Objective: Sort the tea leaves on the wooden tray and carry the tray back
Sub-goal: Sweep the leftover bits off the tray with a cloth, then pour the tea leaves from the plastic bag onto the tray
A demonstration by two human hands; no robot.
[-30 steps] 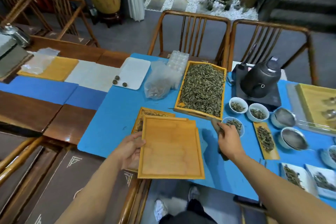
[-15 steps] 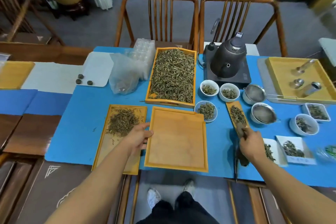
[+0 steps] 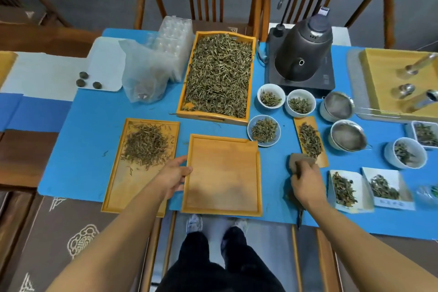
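Note:
An empty flat wooden tray (image 3: 222,178) lies at the near table edge on the blue mat. My left hand (image 3: 174,174) holds its left rim, thumb on top. To its left a second flat tray (image 3: 118,192) carries a small heap of tea leaves (image 3: 147,144). Behind them a deep wooden tray (image 3: 181,99) is filled with loose tea leaves (image 3: 219,76). My right hand (image 3: 305,180) grips a brown scoop-like tool (image 3: 299,161) beside a narrow wooden dish of tea (image 3: 310,141).
Three white bowls of tea (image 3: 264,130) sit right of the deep tray, with a dark kettle (image 3: 303,52) on its base behind. Two strainers over cups (image 3: 347,136), more bowls and paper dishes of tea (image 3: 344,188) crowd the right. A plastic bag (image 3: 144,73) lies left; chairs stand behind.
The view has tilted down and right. The empty tray slid off the tray with the small heap and now lies beside it. My right hand moved right with the tool, towards the narrow dish.

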